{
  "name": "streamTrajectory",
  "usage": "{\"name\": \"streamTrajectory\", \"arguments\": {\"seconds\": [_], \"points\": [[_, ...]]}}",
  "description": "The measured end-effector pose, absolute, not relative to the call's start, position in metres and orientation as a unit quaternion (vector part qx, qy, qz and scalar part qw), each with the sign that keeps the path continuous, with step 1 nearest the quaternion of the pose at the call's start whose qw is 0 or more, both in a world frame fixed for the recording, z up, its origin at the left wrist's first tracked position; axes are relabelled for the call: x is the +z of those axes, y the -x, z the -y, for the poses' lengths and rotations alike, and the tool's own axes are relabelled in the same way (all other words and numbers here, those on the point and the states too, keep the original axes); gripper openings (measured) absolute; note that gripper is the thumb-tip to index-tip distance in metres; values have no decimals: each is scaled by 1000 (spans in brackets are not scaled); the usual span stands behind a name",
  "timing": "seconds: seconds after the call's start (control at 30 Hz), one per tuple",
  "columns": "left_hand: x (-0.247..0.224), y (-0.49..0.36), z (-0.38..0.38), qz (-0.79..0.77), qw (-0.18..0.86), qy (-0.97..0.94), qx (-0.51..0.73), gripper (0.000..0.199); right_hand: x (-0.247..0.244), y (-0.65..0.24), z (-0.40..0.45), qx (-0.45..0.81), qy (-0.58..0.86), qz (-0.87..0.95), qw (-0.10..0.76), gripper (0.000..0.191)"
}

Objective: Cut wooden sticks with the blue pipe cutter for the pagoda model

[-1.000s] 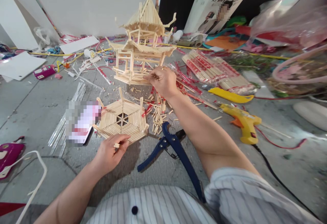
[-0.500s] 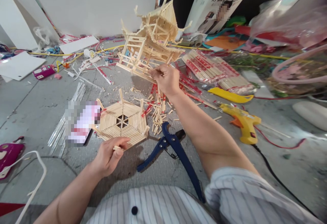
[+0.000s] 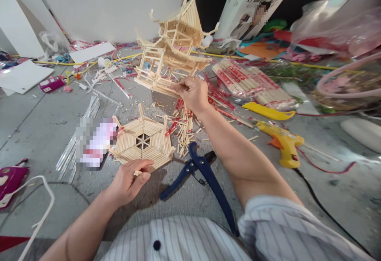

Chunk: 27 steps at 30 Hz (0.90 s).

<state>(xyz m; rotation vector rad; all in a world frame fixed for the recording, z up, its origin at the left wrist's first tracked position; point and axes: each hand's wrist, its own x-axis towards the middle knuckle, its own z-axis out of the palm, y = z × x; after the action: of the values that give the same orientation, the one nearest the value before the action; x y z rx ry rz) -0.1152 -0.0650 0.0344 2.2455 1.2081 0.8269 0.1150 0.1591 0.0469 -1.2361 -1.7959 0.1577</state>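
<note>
My right hand (image 3: 193,93) pinches the lower near edge of a two-tiered pavilion model (image 3: 171,50) made of pale wooden sticks, with upturned roof corners and a tall spire that runs out of the top of the view. Closer to me, a flat hexagonal panel (image 3: 157,136) of the same sticks lies on the floor, short posts standing at its corners. At its near edge my left hand (image 3: 131,179) is closed, thumb against the fingers, around a corner post whose end pokes out between them. Blue pipe cutters (image 3: 205,177) lie right of the panel.
A yellow glue gun (image 3: 282,142) with a black cord rests at right, near a yellow curved blade-like piece (image 3: 268,111). Bundled chopsticks (image 3: 238,78) lie behind it. Cut stick pieces (image 3: 185,138) litter the floor. A phone (image 3: 99,145) and clear sticks (image 3: 67,149) are at left.
The pavilion model has tilted and shifted slightly to the left and upward in my right hand. My left hand and the hexagonal panel have hardly moved.
</note>
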Motion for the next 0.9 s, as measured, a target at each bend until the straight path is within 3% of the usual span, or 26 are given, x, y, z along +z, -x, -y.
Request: {"name": "streamTrajectory", "arguments": {"seconds": [0.17, 0.5, 0.9], "points": [[36, 109, 62, -453, 158, -824, 301, 16, 41, -113, -161, 63, 509, 734, 445, 33], [37, 110, 63, -469, 178, -815, 291, 14, 39, -114, -160, 68, 515, 731, 441, 37], [38, 109, 63, -473, 187, -813, 284, 16, 31, -113, -162, 60, 515, 788, 332, 33]]}}
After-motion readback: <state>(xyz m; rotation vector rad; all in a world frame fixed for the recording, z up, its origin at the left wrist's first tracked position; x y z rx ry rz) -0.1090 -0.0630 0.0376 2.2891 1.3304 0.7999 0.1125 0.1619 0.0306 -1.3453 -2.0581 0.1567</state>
